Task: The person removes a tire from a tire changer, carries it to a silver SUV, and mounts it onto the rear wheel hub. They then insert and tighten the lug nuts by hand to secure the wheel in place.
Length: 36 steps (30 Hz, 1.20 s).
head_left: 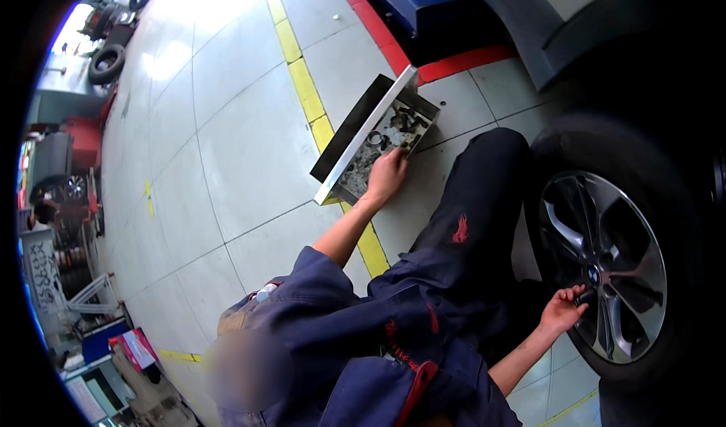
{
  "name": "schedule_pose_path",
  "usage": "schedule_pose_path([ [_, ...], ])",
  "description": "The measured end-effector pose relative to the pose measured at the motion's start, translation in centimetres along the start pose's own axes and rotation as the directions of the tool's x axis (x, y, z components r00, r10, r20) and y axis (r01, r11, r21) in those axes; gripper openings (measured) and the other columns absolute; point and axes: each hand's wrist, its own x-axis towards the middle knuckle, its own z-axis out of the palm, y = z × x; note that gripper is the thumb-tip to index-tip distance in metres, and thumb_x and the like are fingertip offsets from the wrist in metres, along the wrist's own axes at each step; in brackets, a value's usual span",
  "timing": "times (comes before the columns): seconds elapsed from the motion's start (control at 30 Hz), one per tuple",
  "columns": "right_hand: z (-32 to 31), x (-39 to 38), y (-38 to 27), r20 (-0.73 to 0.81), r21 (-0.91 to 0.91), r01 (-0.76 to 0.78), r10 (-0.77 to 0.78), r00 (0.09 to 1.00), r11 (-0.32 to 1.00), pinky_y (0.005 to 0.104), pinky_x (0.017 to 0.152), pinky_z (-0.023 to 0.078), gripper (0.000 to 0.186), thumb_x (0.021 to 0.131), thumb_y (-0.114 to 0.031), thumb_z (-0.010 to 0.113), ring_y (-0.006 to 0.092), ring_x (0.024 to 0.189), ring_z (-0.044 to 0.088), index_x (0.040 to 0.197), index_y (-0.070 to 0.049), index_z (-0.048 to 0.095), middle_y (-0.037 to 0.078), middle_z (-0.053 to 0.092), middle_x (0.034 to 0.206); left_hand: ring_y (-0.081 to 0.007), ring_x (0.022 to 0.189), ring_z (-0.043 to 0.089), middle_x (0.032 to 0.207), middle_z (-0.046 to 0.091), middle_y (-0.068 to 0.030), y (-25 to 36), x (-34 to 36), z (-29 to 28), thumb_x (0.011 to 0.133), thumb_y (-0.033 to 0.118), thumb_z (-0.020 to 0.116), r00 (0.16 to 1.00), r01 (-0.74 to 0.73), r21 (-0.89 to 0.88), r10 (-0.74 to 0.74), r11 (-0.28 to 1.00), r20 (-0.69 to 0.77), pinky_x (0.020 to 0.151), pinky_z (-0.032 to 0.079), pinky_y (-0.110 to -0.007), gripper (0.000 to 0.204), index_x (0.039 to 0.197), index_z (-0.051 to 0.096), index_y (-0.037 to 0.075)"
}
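Note:
My left hand [388,173] reaches down into a shallow metal tray [327,188] on the tiled floor. Its fingers are bent together among the loose parts, and their tips are hidden. Inside the tray lie a ring-shaped metal part [375,137] and several small dark bolt-like pieces [409,120]. At the right, my right hand [563,310] is close to the hub of a car wheel [603,267]. Thumb and fingers close round a small dark piece [581,298], its far end against or near the spokes; its exact kind is unclear.
My bent leg [473,192] in dark trousers lies between tray and wheel. A car body [563,18] overhangs at upper right, beside blue equipment [416,0]. Yellow tape [305,90] and a red border [372,18] mark the floor. Tyres [107,64] and shop equipment line the far left.

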Motion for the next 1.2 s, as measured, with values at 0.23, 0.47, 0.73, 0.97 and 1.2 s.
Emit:
schedule_pose_path([
  [0.23, 2.1, -0.4, 0.7, -0.169, -0.484, 0.262, -0.383, 0.908, 0.835, 0.0237, 0.055, 0.034, 0.027, 0.097, -0.027, 0.059, 0.0105, 0.059, 0.04, 0.099, 0.0, 0.054, 0.004, 0.056, 0.084, -0.0452, 0.118, 0.051, 0.126, 0.051, -0.0331, -15.1, -3.1, 0.3, 0.083, 0.022, 0.058, 0.91, 0.378, 0.399, -0.414, 0.835, 0.004, 0.101, 0.044, -0.044, 0.052, 0.129, 0.05, -0.001],
  [0.47, 3.6, -0.7, 1.9, -0.183, -0.705, 0.245, -0.505, 0.844, 0.665, 0.024, 0.051, 0.028, 0.027, 0.101, -0.026, 0.052, 0.0088, 0.054, 0.033, 0.105, 0.0, 0.054, 0.003, 0.053, 0.084, -0.0533, 0.136, 0.022, 0.153, 0.018, -0.0265, -25.4, -1.6, 5.3, 0.082, 0.029, 0.056, 0.775, 0.606, 0.402, -0.624, 0.687, -0.102, 0.11, 0.027, -0.06, 0.074, 0.149, 0.026, 0.015],
  [0.73, 4.0, -1.3, 1.9, -0.129, -0.67, 0.267, -0.463, 0.877, 0.692, 0.0238, 0.05, 0.025, 0.03, 0.102, -0.028, 0.048, 0.0079, 0.053, 0.029, 0.113, -0.001, 0.054, 0.0, 0.045, 0.078, -0.0307, 0.14, 0.032, 0.15, 0.038, -0.0129, -27.5, -1.9, 4.5, 0.098, 0.043, 0.03, 0.714, 0.66, 0.385, -0.698, 0.645, -0.053, 0.113, 0.028, -0.041, 0.057, 0.147, 0.036, 0.014],
  [0.97, 3.9, -0.9, 1.5, -0.201, -0.321, 0.265, -0.339, 0.919, 0.909, 0.0223, 0.048, 0.024, 0.028, 0.102, -0.031, 0.048, 0.008, 0.049, 0.025, 0.104, -0.003, 0.052, -0.002, 0.037, 0.069, -0.038, 0.101, 0.063, 0.109, 0.063, -0.0236, -24.8, -1.3, 3.3, 0.081, 0.011, 0.061, 0.856, 0.511, 0.354, -0.5, 0.783, -0.13, 0.086, 0.049, -0.045, 0.035, 0.113, 0.059, -0.001],
  [1.2, 6.6, -1.4, 2.4, -0.263, -0.628, 0.249, -0.503, 0.823, 0.738, 0.0229, 0.048, 0.026, 0.027, 0.101, -0.029, 0.05, 0.0083, 0.051, 0.028, 0.103, -0.002, 0.054, -0.002, 0.042, 0.071, -0.0183, 0.093, 0.06, 0.103, 0.064, -0.0074, -16.1, 0.6, 0.4, 0.071, 0.004, 0.068, 0.882, 0.47, -0.362, -0.447, 0.805, 0.151, 0.077, 0.049, -0.03, 0.042, 0.112, 0.057, 0.003],
])
